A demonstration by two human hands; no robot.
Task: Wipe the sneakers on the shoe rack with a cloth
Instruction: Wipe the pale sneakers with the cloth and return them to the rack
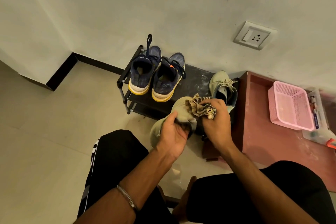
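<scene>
Sneaker, beige fabric [179, 112], held off the black metal shoe rack [192, 80], just in front of it. My left hand [172, 131] grips its collar (light, soft upper; hold there); right hand [216, 114] bunches the checked cloth [200, 107] against it.

Pair of sneakers [156, 76] on the shoe rack [196, 80], left; a single sneaker [222, 85] on its right end. Held sneaker [179, 112] in front, cloth [200, 107] on it. Basket [291, 105] on the tabletop [263, 132], right of the rack.
</scene>
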